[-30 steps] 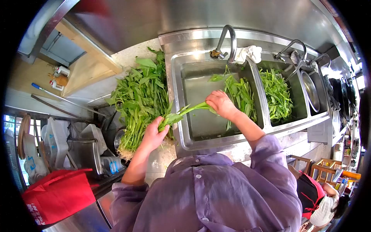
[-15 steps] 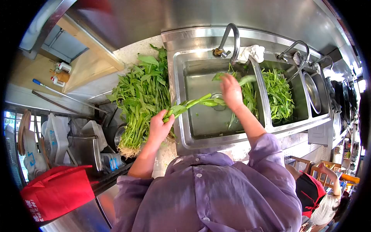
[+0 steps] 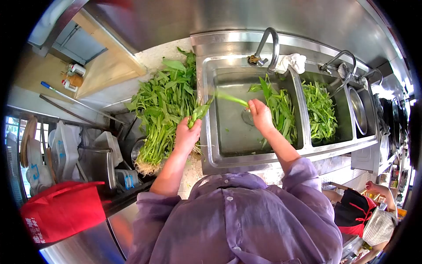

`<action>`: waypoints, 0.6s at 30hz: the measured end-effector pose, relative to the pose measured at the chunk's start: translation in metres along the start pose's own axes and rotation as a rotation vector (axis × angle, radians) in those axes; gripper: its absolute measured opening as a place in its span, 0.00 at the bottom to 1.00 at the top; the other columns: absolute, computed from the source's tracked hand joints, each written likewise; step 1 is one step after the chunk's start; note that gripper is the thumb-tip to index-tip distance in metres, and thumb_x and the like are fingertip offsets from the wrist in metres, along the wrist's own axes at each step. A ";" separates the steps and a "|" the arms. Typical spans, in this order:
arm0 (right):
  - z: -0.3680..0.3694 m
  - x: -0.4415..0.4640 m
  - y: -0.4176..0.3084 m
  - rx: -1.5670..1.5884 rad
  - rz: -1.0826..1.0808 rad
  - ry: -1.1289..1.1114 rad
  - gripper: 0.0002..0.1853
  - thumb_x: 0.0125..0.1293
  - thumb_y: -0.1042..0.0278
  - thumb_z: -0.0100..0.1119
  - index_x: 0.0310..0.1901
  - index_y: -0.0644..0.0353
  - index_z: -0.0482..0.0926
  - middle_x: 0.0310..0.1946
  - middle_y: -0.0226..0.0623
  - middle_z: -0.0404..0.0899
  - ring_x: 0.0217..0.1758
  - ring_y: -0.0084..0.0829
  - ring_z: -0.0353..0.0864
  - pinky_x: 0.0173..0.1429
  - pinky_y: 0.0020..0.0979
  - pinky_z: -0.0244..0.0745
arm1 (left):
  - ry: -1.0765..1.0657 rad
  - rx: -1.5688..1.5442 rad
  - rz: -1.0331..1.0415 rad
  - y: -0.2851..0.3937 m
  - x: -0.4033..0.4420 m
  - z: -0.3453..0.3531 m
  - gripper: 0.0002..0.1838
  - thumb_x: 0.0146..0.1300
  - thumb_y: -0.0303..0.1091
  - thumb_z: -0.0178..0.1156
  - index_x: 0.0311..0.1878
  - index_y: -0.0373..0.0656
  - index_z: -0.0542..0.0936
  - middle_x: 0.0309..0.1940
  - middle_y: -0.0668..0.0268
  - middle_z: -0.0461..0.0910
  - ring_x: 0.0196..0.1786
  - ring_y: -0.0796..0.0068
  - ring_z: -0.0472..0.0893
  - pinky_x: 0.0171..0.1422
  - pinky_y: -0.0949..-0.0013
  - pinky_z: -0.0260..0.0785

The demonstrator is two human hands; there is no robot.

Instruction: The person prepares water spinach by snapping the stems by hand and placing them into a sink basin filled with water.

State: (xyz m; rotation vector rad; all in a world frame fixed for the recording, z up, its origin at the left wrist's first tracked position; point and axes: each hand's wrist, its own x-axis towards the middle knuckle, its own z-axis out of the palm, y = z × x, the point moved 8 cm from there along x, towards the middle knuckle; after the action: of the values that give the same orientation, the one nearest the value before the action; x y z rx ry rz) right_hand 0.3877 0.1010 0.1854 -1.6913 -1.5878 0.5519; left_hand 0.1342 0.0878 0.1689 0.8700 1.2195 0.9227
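My left hand (image 3: 187, 134) is closed around a short leafy piece of water spinach (image 3: 200, 111) near the left rim of the sink (image 3: 209, 154). Above the first basin, my right hand (image 3: 261, 115) pinches one end of a pale green stem (image 3: 232, 99), which points left toward the leafy piece. The stem is blurred at its far end, so I cannot tell whether the two pieces touch. A large bunch of water spinach (image 3: 165, 103) with roots lies on the counter left of the sink. Picked greens (image 3: 281, 112) rest in the right side of the first basin.
More cut greens (image 3: 320, 112) fill the middle basin. A faucet (image 3: 273, 44) curves over the first basin beside a white cloth (image 3: 291, 63). At far left are a red bag (image 3: 63, 213) and white plastic baskets (image 3: 65, 149). Another person (image 3: 362, 211) stands at lower right.
My right hand has moved slightly down and left and now pinches a stem. My left hand has risen a little, and its piece looks shorter. The other person has shifted.
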 end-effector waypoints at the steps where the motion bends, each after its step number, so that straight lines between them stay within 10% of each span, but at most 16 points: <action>1: -0.003 -0.001 -0.014 -0.029 -0.100 0.007 0.12 0.63 0.60 0.45 0.31 0.60 0.72 0.27 0.45 0.74 0.31 0.49 0.72 0.35 0.42 0.68 | 0.005 0.000 0.000 0.002 0.000 -0.001 0.07 0.57 0.31 0.54 0.37 0.38 0.70 0.17 0.70 0.70 0.12 0.84 0.63 0.13 0.81 0.53; 15: 0.033 -0.025 -0.025 -0.013 -0.113 -0.398 0.16 0.62 0.59 0.44 0.26 0.63 0.73 0.27 0.45 0.76 0.25 0.46 0.76 0.31 0.40 0.70 | -0.009 -0.231 -0.017 0.007 0.014 0.016 0.07 0.56 0.31 0.57 0.32 0.39 0.72 0.15 0.69 0.68 0.16 0.80 0.66 0.19 0.75 0.58; 17: 0.061 -0.032 0.021 0.661 0.473 -0.502 0.17 0.63 0.63 0.44 0.22 0.65 0.72 0.21 0.41 0.76 0.20 0.38 0.77 0.23 0.34 0.70 | 0.032 -0.213 0.016 0.004 0.013 0.021 0.06 0.57 0.32 0.56 0.31 0.40 0.72 0.14 0.70 0.67 0.15 0.81 0.66 0.17 0.76 0.57; 18: 0.063 -0.021 0.042 0.918 0.417 -0.383 0.16 0.63 0.66 0.43 0.22 0.67 0.72 0.18 0.38 0.75 0.19 0.30 0.76 0.20 0.27 0.69 | 0.075 -0.198 0.051 0.005 0.012 0.020 0.06 0.58 0.32 0.55 0.29 0.41 0.72 0.12 0.71 0.66 0.13 0.81 0.65 0.16 0.77 0.56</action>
State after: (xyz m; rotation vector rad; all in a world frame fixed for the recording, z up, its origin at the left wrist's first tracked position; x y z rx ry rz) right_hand 0.3663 0.0964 0.1101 -1.2059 -0.9228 1.6037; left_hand 0.1548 0.0998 0.1715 0.7166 1.1523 1.1058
